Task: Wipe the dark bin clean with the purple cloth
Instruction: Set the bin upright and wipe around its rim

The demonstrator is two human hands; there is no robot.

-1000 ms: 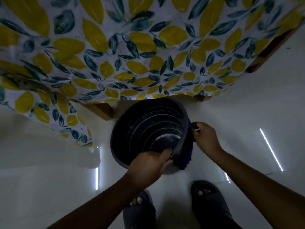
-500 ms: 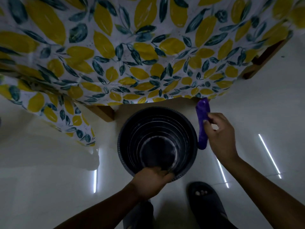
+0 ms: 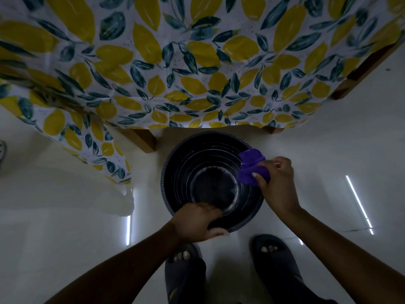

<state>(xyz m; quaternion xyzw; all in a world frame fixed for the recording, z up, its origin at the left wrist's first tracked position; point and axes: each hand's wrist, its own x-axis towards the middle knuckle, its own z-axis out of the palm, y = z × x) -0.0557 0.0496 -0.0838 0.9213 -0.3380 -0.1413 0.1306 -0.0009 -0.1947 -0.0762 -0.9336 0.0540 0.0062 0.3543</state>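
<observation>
The dark round bin (image 3: 197,163) stands upright on the pale floor just in front of my feet, its ribbed inside and dusty bottom visible. My left hand (image 3: 197,222) grips the near rim, fingers inside the bin. My right hand (image 3: 277,185) holds the bunched purple cloth (image 3: 251,167) over the bin's right rim, the cloth reaching onto the inner wall.
A table with a yellow-leaf patterned cloth (image 3: 197,62) hangs over the far side, its wooden legs (image 3: 142,139) close behind the bin. My two feet in dark slippers (image 3: 274,266) stand on the glossy floor near the bin. A shoe (image 3: 2,150) shows at the far left edge.
The bin went from tilted in my left hand to standing on the floor. My right hand brought the purple cloth from outside the bin up and onto its right rim.
</observation>
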